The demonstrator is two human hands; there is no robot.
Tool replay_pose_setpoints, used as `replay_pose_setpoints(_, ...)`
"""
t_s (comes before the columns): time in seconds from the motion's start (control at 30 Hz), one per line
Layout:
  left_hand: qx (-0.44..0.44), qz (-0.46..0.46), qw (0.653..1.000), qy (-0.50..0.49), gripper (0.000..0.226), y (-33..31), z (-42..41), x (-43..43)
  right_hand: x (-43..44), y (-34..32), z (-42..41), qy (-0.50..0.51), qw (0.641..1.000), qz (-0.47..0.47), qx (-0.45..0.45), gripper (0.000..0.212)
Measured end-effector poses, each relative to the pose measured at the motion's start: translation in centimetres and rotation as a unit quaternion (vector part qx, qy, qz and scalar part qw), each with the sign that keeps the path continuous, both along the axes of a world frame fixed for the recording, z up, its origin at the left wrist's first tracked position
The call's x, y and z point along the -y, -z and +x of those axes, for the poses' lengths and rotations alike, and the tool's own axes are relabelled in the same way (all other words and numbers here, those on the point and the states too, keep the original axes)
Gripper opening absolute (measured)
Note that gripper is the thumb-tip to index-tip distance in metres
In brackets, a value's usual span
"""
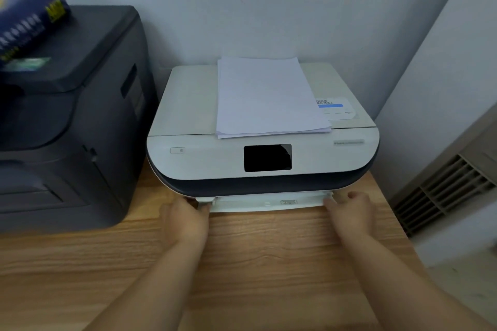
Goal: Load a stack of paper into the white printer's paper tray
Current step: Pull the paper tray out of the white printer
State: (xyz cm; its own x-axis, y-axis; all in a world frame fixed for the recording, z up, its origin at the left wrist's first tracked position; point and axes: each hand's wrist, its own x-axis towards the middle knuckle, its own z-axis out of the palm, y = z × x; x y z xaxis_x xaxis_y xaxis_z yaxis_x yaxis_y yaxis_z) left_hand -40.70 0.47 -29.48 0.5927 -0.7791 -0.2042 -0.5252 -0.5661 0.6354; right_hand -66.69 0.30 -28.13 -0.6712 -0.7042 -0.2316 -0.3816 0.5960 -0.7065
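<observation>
The white printer [188,105] stands on a wooden desk against the wall, with a dark screen on its front panel. A stack of white paper [266,97] lies flat on its lid. At the printer's base the white paper tray [269,203] sticks out a little toward me. My left hand [185,220] grips the tray's left corner. My right hand [349,209] grips its right corner. The inside of the tray is hidden under the printer body.
A large dark grey printer [70,115] stands close on the left, with a blue wrapped paper ream [29,19] on top. The wooden desk [255,255] stretches toward me. A beige vented unit [446,185] sits beyond the desk's right edge.
</observation>
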Motion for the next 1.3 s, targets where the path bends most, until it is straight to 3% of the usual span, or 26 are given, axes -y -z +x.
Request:
replay_pose_setpoints(0.07,0.082,-0.007,0.996,0.046,0.038,0.5,0.4,-0.5,0.0,0.4,-0.5,-0.107,0.989,0.007,-0.104,0.035)
replay_pose_setpoints(0.13,0.099,-0.033,0.991,0.083,0.037,1.2,0.4,-0.9,0.0,1.0,-0.7,-0.169,0.978,0.004,-0.121,0.031)
replay_pose_setpoints(0.3,0.079,0.022,0.991,0.106,0.050,1.7,0.0,-1.2,-0.4,2.2,-0.9,-0.184,0.969,0.050,-0.158,0.046)
replay_pose_setpoints(0.43,0.072,0.049,0.990,0.108,0.064,1.6,0.8,-1.4,-0.1,1.4,-1.6,-0.132,0.979,0.125,-0.091,0.082)
replay_pose_setpoints(0.53,0.064,0.073,0.988,0.119,0.073,1.3,1.3,-1.6,-0.1,0.6,-2.3,-0.147,0.973,0.168,-0.065,0.095)
replay_pose_setpoints(0.77,0.087,0.127,0.965,0.210,0.083,0.8,3.0,-3.3,-1.7,-0.3,-4.0,-0.217,0.945,0.239,-0.045,0.109)
replay_pose_setpoints(1.0,0.088,0.165,0.935,0.303,0.100,0.2,4.6,-5.5,-3.9,-0.7,-5.7,-0.311,0.892,0.307,-0.114,0.126)
replay_pose_setpoints(1.3,0.109,0.206,0.892,0.386,0.117,-0.1,5.5,-8.3,-7.0,-0.8,-6.2,-0.397,0.844,0.319,-0.168,0.134)
